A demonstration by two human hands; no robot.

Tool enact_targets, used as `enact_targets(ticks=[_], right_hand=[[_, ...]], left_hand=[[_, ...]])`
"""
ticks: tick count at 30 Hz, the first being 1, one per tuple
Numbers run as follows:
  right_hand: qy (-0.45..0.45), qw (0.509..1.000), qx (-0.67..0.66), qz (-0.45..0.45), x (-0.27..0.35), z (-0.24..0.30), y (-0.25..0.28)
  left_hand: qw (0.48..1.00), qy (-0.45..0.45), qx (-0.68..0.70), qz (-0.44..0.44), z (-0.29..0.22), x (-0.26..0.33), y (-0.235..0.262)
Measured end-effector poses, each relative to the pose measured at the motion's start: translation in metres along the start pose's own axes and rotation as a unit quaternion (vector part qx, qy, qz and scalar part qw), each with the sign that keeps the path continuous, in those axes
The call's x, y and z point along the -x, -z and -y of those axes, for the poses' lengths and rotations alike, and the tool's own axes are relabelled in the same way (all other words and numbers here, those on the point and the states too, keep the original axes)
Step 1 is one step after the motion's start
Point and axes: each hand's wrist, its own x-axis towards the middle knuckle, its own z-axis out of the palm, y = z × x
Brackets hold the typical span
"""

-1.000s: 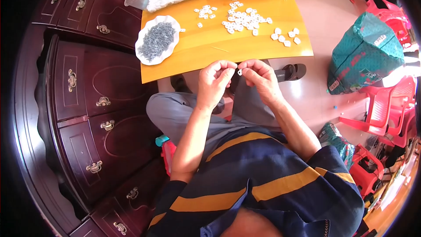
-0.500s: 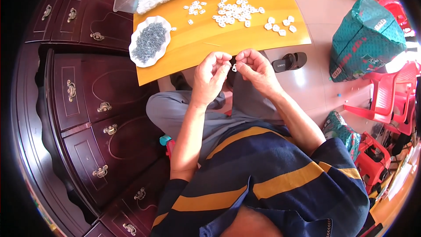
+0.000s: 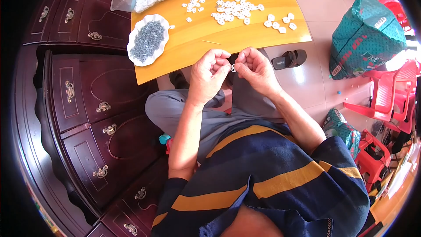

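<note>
Holding: you pinch a small white piece point(image 3: 233, 67) between both hands, just off the near edge of the yellow table point(image 3: 245, 39), above your lap.
Cabinet: the dark wood cabinet point(image 3: 83, 105) stands at your far left, drawers shut, well apart from the work.
Dish: a white dish point(image 3: 148, 39) of small grey metal bits sits on the table's left corner, up and left of your left hand.
Left hand: your left hand point(image 3: 209, 72) is curled nearly closed, thumb and fingertips meeting on the left side of the piece.
Piece: it lies between the two hands, touching both; it is too small to tell its long axis or whether a metal bit is already in it.
Right hand: your right hand point(image 3: 255, 68) is closed the same way, fingertips on the right side of the piece.
Key relation: the piece sits right of your left fingertips and left of your right ones, so neither hand is nearer; the dish lies on the left hand's side, and the loose white pieces point(image 3: 232, 8) lie straight ahead across the table.
Change: half a second ago the hands met in the same pinch at the table edge; the grip looks unchanged, and the dish and loose pieces lie as they did.
Bag: a green bag point(image 3: 366, 35) stands on the floor at your right, near red chairs point(image 3: 386, 101).
</note>
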Motion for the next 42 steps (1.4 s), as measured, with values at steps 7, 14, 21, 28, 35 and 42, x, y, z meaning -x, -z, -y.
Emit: enact_targets(ticks=[7, 14, 21, 28, 35, 42], right_hand=[[-0.007, 1.0, 0.009, -0.029, 0.002, -0.001, -0.004], [-0.012, 0.999, -0.023, -0.035, 0.0, -0.002, -0.005], [0.005, 0.996, -0.015, -0.082, -0.004, 0.001, 0.006], [-0.019, 0.994, -0.059, -0.092, -0.006, 0.002, 0.011], [-0.022, 0.993, -0.066, -0.099, -0.007, 0.005, 0.013], [-0.04, 0.991, -0.075, -0.1, -0.006, 0.007, 0.011]], left_hand=[[1.0, -0.003, -0.025, -0.013, 0.0, 0.001, -0.007], [1.0, 0.001, 0.013, 0.008, 0.0, -0.003, 0.001], [0.992, -0.028, -0.117, -0.032, -0.007, -0.035, 0.017], [0.909, -0.121, -0.395, -0.053, 0.013, -0.085, 0.013], [0.871, -0.16, -0.459, -0.074, 0.017, -0.098, 0.008], [0.864, -0.183, -0.464, -0.063, 0.015, -0.099, 0.008]])
